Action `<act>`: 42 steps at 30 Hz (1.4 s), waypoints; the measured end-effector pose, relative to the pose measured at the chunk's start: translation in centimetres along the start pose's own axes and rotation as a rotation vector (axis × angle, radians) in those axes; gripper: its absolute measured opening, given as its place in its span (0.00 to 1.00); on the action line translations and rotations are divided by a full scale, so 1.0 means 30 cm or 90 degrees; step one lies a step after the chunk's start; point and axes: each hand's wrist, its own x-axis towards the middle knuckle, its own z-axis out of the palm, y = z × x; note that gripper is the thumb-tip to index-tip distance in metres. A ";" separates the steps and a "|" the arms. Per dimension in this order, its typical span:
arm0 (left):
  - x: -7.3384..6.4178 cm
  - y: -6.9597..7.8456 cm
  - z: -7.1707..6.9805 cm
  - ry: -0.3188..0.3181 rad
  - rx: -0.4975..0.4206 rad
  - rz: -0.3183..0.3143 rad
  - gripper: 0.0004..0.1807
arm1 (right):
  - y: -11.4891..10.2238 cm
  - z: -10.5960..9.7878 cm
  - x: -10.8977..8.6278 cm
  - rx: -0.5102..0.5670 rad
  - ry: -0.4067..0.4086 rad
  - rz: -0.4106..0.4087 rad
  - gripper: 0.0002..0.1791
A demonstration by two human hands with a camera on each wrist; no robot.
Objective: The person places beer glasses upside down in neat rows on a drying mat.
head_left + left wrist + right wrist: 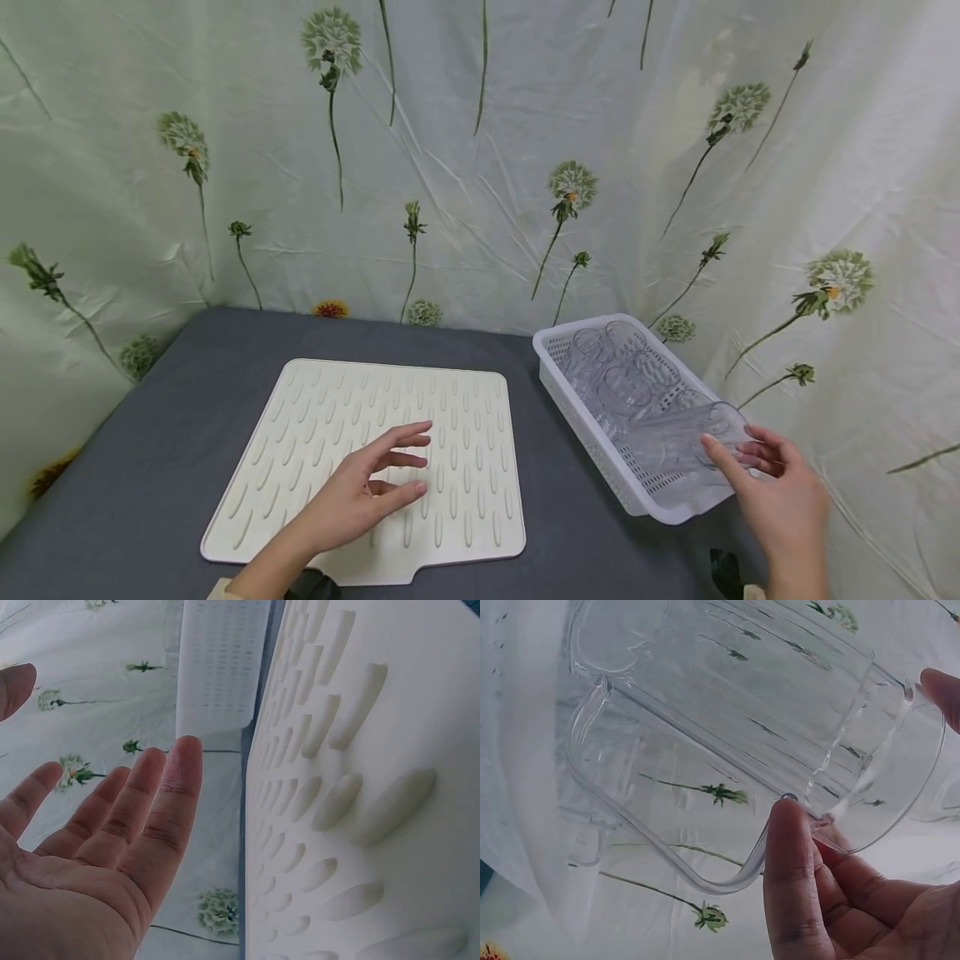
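My right hand [787,496] grips a clear jug [742,727] near its rim, fingers and thumb on opposite sides. The jug's looped handle [664,851] shows in the right wrist view. In the head view the jug lies slanted over the near end of a white perforated basket [581,433]. Several clear glasses [624,390] stand in that basket behind it. My left hand [352,497] hovers over a white ridged drying board [300,392], its fingers loosely spread with nothing between them.
A dark grey cloth [142,467] covers the table under the board and basket. Behind and to the right hangs a pale curtain [465,192] printed with dandelions, close to the basket's far side. The board has a tab [375,571] at its near edge.
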 end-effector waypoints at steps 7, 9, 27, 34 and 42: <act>0.019 0.012 -0.004 0.001 0.014 -0.004 0.37 | -0.008 -0.011 -0.010 0.018 0.014 -0.006 0.43; 0.025 0.015 -0.004 0.001 0.014 0.003 0.37 | -0.010 -0.012 -0.013 0.024 0.012 -0.001 0.44; 0.084 0.051 0.006 -0.008 0.012 0.041 0.38 | -0.039 0.009 -0.049 0.248 -0.017 -0.016 0.24; 0.105 0.060 0.013 -0.012 0.009 0.045 0.40 | -0.042 0.036 -0.062 0.385 -0.077 0.009 0.10; 0.127 0.065 0.023 -0.012 -0.006 0.076 0.39 | -0.054 0.084 -0.079 0.474 -0.120 0.015 0.05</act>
